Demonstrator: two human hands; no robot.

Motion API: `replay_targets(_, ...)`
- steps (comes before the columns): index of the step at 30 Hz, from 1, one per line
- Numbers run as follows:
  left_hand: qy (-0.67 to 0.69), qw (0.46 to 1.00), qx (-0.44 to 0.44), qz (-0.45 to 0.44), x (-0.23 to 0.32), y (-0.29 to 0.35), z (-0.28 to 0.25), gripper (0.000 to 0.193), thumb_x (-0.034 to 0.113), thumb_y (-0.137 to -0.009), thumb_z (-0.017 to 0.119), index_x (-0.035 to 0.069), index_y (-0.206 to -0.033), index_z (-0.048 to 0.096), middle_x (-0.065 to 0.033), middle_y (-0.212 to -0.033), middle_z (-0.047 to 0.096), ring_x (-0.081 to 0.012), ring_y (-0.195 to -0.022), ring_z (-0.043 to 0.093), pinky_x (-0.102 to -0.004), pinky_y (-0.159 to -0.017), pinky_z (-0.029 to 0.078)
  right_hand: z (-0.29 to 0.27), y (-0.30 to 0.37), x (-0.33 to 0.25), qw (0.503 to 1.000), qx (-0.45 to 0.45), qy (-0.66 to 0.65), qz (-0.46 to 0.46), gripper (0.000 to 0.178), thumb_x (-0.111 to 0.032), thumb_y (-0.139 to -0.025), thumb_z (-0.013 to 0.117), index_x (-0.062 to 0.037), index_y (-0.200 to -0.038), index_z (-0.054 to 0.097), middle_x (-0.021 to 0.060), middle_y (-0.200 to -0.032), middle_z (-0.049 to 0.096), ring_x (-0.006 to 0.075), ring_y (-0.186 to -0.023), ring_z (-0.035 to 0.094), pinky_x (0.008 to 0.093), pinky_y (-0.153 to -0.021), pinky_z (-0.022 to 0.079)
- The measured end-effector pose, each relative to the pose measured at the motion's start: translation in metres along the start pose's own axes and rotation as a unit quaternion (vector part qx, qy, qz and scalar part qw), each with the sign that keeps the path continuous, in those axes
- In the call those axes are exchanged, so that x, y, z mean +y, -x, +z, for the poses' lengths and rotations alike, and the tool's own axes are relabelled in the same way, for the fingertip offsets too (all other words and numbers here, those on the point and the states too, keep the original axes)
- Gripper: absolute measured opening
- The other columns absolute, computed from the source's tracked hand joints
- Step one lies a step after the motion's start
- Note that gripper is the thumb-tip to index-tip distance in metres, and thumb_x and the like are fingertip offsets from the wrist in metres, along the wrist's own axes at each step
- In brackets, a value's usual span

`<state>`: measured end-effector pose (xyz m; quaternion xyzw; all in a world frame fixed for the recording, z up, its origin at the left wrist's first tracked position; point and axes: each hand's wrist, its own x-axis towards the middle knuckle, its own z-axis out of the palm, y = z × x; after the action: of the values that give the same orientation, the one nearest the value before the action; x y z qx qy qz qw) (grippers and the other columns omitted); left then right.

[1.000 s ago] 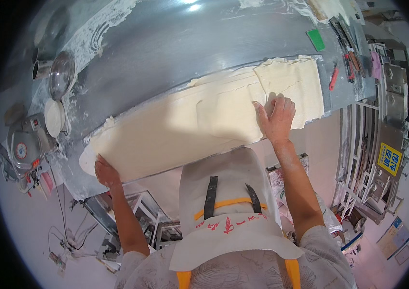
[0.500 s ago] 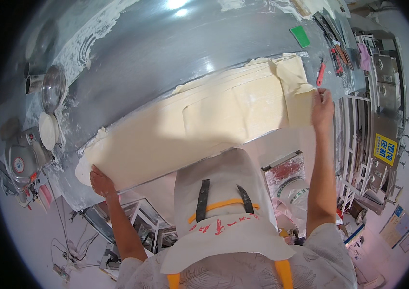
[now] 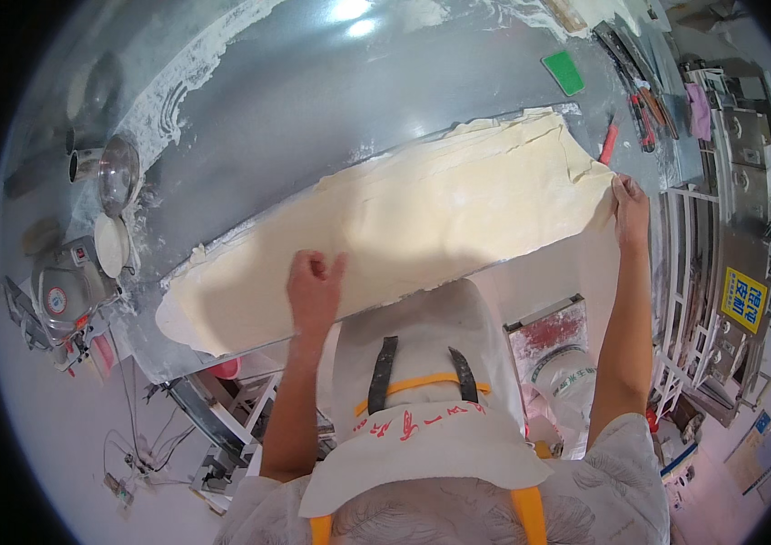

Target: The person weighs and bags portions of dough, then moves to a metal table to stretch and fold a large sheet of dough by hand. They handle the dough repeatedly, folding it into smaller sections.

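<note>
A long pale dough sheet (image 3: 385,227) lies in stacked layers across the metal worktable, one long side along the near edge. At its right end my right hand (image 3: 631,211) pinches the corner of the top layer, which is stretched out toward the fingers. My left hand (image 3: 315,289) hovers over the near side of the sheet, left of the middle, its fingers curled in and nothing seen in them. A red-handled tool (image 3: 608,143) lies just beyond my right hand.
A green scraper (image 3: 563,73) and several knives or tools (image 3: 635,86) lie at the far right. Floury bowls (image 3: 118,174) and a grey machine (image 3: 72,291) stand at the left. Flour streaks the metal table (image 3: 313,100). A white rack (image 3: 676,272) stands right of the table.
My left hand has left the sheet's left end and moved right, over the dough. The folded-over flap at the right end now lies spread out, its corner still in my right hand.
</note>
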<state>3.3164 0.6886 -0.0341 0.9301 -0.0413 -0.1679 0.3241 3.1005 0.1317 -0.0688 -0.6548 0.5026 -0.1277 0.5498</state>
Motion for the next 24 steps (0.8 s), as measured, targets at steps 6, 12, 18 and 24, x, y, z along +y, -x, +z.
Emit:
replay_targets(6, -0.102, 0.993, 0.052, -0.01, 0.033, 0.002, 0.051, 0.06, 0.037, -0.077, 0.095, -0.001, -0.104, 0.057, -0.0102, -0.092, 0.062, -0.0251, -0.083, 0.061, -0.0389, -0.079, 0.053, -0.007, 0.035, -0.016, 0.972, -0.089, -0.218, 0.022, 0.015, -0.015, -0.105, 0.069, -0.004, -0.114, 0.07, -0.0008, -0.101, 0.072, 0.008, -0.091, 0.066, 0.0241, -0.082, 0.051)
replay_targets(12, -0.076, 0.992, 0.065, -0.078, 0.045, -0.004, 0.048, 0.058, 0.029, -0.072, 0.097, 0.001, -0.101, 0.054, -0.0113, -0.095, 0.057, -0.0308, -0.094, 0.058, -0.0441, -0.083, 0.05, -0.005, 0.054, -0.018, 0.957, -0.178, -0.206, 0.103, 0.025, -0.012, -0.1, 0.073, -0.001, -0.123, 0.068, 0.0045, -0.114, 0.073, 0.0126, -0.104, 0.069, 0.0303, -0.093, 0.055)
replay_targets(18, -0.02, 0.988, -0.004, -0.15, 0.037, 0.004, 0.035, 0.036, 0.021, -0.083, 0.089, 0.003, -0.097, 0.061, -0.0104, -0.101, 0.065, -0.0248, -0.09, 0.063, -0.0373, -0.082, 0.051, 0.043, 0.121, -0.109, 0.944, -0.191, -0.26, 0.064, 0.026, 0.002, -0.095, 0.075, -0.0063, -0.118, 0.066, 0.0018, -0.109, 0.069, 0.0104, -0.093, 0.067, 0.0288, -0.078, 0.058)
replay_targets(24, 0.493, 0.831, -0.124, -0.228, 0.09, 0.034, -0.004, 0.028, 0.007, -0.104, 0.06, 0.0, -0.13, 0.063, -0.0109, -0.126, 0.07, -0.0232, -0.113, 0.069, -0.0383, -0.1, 0.054, 0.191, 0.209, -0.174, 0.926, -0.317, -0.068, -0.194, 0.021, -0.011, -0.095, 0.074, -0.0035, -0.112, 0.064, 0.0106, -0.092, 0.066, 0.0241, -0.076, 0.064, 0.0369, -0.072, 0.053)
